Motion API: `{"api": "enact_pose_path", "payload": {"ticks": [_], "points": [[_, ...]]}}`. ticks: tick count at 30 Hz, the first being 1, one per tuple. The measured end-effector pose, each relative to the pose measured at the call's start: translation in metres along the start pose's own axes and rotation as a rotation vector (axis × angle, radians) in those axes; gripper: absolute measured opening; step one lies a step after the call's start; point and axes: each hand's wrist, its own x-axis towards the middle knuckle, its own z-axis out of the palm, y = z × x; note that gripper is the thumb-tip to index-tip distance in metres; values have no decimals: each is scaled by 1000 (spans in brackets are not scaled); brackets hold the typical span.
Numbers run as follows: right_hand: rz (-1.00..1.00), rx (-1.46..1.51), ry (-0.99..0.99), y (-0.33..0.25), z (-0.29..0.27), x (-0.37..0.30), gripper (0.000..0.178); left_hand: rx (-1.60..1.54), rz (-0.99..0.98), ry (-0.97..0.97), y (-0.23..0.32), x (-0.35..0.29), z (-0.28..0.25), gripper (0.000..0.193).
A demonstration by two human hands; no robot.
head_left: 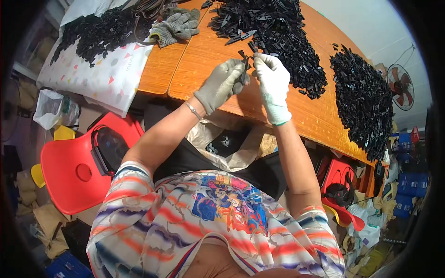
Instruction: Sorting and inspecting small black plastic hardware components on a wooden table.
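Observation:
My left hand (221, 84) wears a grey glove and my right hand (272, 83) a white one. Both pinch one small black plastic piece (244, 69) between them, just above the orange wooden table (185, 65). Right behind the hands lies a big heap of black plastic parts (273, 32). A second heap of the same black parts (366, 97) covers the table's right end. Under the table edge, on my lap, an open pale bag (227, 146) shows a few black pieces inside.
A spare pair of grey gloves (178, 25) lies at the back of the table. To the left a patterned white sheet (97, 74) carries more black parts (102, 32). A red plastic chair (83, 171) stands at my left, a fan (401, 85) at far right.

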Motion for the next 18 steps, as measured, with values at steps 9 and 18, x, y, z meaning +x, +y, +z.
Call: {"api": "enact_pose_path", "payload": {"ticks": [9,18], "points": [[-53,33,-20,3,4,-1,20,144,-28,71,9,-5,3,21],[55,-16,-87,-12,4,-9,23,201,-17,90,8,-5,4,20]]}}
